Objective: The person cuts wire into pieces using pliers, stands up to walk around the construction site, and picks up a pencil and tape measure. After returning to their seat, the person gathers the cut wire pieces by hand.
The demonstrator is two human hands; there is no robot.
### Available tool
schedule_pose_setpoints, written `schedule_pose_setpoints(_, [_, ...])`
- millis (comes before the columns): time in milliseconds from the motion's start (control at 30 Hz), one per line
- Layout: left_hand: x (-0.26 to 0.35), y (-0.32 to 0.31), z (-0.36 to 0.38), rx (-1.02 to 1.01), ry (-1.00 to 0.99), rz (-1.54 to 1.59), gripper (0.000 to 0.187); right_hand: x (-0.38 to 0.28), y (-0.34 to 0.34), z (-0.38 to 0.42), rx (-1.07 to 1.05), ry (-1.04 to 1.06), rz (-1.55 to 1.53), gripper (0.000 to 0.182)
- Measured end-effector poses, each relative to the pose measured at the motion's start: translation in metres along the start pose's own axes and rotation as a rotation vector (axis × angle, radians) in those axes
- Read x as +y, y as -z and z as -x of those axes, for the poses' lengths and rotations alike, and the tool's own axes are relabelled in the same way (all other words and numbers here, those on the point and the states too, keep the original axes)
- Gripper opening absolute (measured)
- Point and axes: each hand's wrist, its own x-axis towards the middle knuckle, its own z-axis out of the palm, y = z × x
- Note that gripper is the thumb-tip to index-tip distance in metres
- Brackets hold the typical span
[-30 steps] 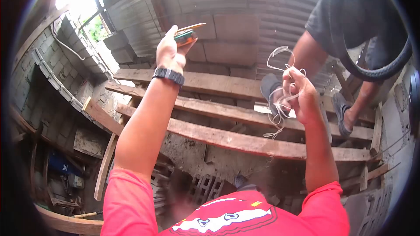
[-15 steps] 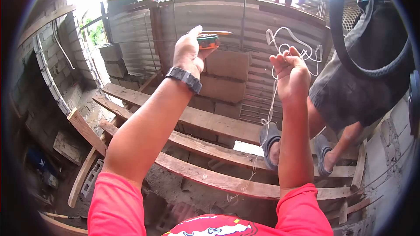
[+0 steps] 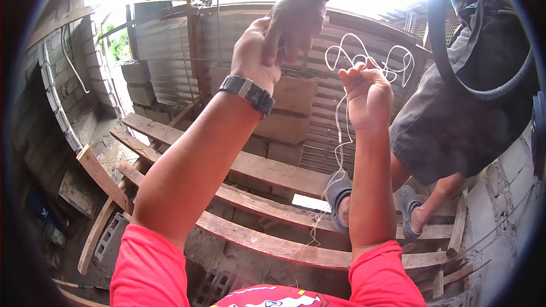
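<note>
My left hand [image 3: 253,51], with a dark watch [image 3: 248,92] on its wrist, is raised at upper centre. A co-worker's hand [image 3: 297,20] reaches down over it and touches its fingers. Between the two hands, the orange-and-green tape measure and the pencil seen in my grip earlier are almost wholly covered. My right hand [image 3: 368,94] is up at the right, fingertips pinched on a thin white string [image 3: 405,51]. Loose loops of it stick out above the fingers, and its tail hangs down toward the planks.
Long wooden planks [image 3: 273,209] cross below my arms, over rubble and hollow blocks [image 3: 111,239]. On the right the co-worker stands in dark shorts [image 3: 460,119] and grey clogs [image 3: 339,199]. Corrugated sheeting [image 3: 347,108] closes the far side; a block wall [image 3: 500,193] rises at right.
The co-worker's hand has come down from the top edge onto my left hand, covering the tape measure and pencil. My right hand still pinches the string, whose loops have shifted.
</note>
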Motion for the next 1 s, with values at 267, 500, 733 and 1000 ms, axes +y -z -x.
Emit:
schedule_pose_setpoints(267, [0.003, 0.010, -0.023, -0.131, 0.104, -0.259, 0.036, 0.000, -0.007, 0.012, 0.008, -0.039, 0.070, 0.032])
schedule_pose_setpoints(500, [-0.009, -0.057, -0.025, -0.272, 0.242, -0.008, 0.043, 0.002, 0.025, -0.026, -0.170, -0.021, 0.058, 0.017])
schedule_pose_setpoints(733, [0.032, 0.009, 0.081, -0.501, -0.018, -0.631, 0.064, -0.013, 0.067, -0.065, -0.159, -0.019, 0.020, 0.010])
schedule_pose_setpoints(1000, [0.095, 0.252, 0.323, -0.186, 0.391, -1.175, 0.062, 0.081, 0.079, -0.087, 0.092, 0.099, 0.252, 0.017])
